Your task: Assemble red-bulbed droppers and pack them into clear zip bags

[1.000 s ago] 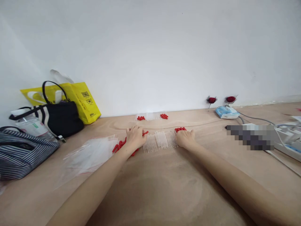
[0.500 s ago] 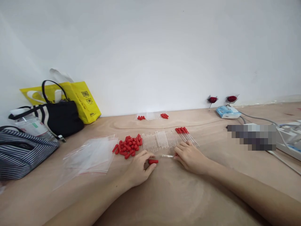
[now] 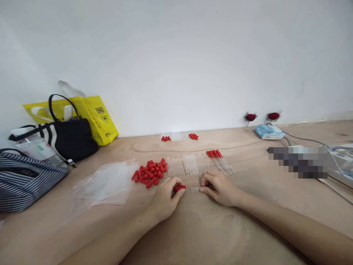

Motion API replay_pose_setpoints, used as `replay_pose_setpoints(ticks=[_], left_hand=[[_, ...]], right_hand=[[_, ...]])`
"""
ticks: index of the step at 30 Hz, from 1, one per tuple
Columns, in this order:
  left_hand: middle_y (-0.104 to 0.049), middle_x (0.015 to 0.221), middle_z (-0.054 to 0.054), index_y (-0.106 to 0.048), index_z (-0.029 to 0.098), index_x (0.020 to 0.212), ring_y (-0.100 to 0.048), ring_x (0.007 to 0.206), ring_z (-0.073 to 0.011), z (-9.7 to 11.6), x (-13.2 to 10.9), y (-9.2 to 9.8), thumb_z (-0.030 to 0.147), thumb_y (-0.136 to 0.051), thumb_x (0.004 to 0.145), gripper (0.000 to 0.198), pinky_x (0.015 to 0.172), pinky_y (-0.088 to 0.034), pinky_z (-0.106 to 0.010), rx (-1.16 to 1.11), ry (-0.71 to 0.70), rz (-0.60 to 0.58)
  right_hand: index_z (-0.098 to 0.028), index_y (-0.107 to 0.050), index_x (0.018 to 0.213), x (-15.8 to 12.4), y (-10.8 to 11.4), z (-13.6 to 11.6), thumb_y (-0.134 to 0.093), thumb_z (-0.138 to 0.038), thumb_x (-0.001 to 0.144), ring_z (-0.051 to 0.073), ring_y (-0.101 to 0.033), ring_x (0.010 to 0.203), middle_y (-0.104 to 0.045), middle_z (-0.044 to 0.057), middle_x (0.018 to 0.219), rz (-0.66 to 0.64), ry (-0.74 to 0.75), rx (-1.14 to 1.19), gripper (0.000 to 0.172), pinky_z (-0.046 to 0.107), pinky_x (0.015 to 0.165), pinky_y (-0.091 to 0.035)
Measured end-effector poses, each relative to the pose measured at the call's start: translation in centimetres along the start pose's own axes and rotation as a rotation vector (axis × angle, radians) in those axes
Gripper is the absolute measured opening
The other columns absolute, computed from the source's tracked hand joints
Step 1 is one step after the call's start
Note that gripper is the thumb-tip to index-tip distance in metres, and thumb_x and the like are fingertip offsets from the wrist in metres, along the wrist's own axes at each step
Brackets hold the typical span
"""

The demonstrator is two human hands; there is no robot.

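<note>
Clearly, a red bulb point(image 3: 180, 187) juts from the pinching left grip point(image 3: 166, 197) toward the right grip point(image 3: 220, 187) (pinching a clear tube point(image 3: 195, 189)).

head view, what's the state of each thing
left hand, holding a red bulb
right hand, holding a clear tube, bulb not on
fitted tubes, red bulbs on far end
bare tubes, lying in a row
loose bulbs, heaped
plastic bags, flat, overlapping
yellow bag, standing
black bag, handle up
far bulbs, two clusters
</note>
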State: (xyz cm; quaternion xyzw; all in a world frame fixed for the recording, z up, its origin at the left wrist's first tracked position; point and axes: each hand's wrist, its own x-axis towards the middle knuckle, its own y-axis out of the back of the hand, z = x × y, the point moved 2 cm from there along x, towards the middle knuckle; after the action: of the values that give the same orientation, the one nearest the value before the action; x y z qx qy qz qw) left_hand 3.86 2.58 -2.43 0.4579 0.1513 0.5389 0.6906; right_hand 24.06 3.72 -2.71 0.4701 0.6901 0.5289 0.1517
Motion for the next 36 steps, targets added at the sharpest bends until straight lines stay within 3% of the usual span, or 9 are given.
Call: replay_pose_setpoints(ticks=[5,9,12,29,36], left_hand=[[-0.062,0.086,-0.002,-0.059,0.022,0.096,-0.055,0.081,-0.0172,-0.2,0.1,0.1,0.023,-0.052,0.079,0.019,0.073,-0.042,-0.031,-0.034,0.019,-0.013],[-0.063,0.079,-0.001,-0.064,0.024,0.092,-0.055,0.079,-0.0171,0.0,0.3,0.1,0.025,-0.049,0.081,0.018,0.077,-0.041,-0.033,-0.017,-0.023,-0.034],[-0.064,0.08,-0.001,-0.064,0.023,0.09,-0.055,0.079,-0.0169,0.0,0.4,0.1,0.026,-0.048,0.082,0.018,0.077,-0.041,-0.032,-0.018,-0.028,-0.012],[-0.063,0.077,-0.001,-0.064,0.022,0.084,-0.056,0.075,-0.0164,0.0,0.4,0.0,0.028,-0.05,0.08,0.016,0.073,-0.042,-0.031,-0.044,-0.017,0.044],[-0.061,0.068,0.0,-0.063,0.021,0.076,-0.053,0.072,-0.0168,1.1,0.2,0.3,0.024,-0.048,0.08,0.015,0.078,-0.036,-0.035,0.059,-0.135,-0.004]], right_hand=[[-0.018,-0.052,0.075,-0.2,-0.6,0.0,-0.044,-0.026,0.085,0.016,-0.05,0.074,-0.059,0.002,0.074,0.113,-0.097,-0.021,0.015,0.032,0.072,-0.03],[-0.019,-0.057,0.084,-0.3,-0.6,-0.1,-0.043,-0.026,0.086,0.016,-0.051,0.074,-0.062,0.002,0.076,0.188,-0.073,0.043,0.016,0.032,0.073,-0.029],[-0.023,-0.06,0.092,-0.4,-0.5,-0.6,-0.044,-0.027,0.087,0.016,-0.052,0.077,-0.065,0.002,0.08,0.186,-0.019,0.034,0.018,0.033,0.075,-0.027],[-0.02,-0.063,0.081,-0.4,-0.8,-2.6,-0.046,-0.023,0.084,0.014,-0.048,0.069,-0.062,0.001,0.067,0.169,0.124,0.069,0.018,0.033,0.073,-0.024],[-0.021,-0.065,0.078,-0.1,-0.7,-2.1,-0.045,-0.024,0.084,0.015,-0.044,0.07,-0.059,0.001,0.063,0.174,0.258,-0.063,0.021,0.034,0.074,-0.022]])
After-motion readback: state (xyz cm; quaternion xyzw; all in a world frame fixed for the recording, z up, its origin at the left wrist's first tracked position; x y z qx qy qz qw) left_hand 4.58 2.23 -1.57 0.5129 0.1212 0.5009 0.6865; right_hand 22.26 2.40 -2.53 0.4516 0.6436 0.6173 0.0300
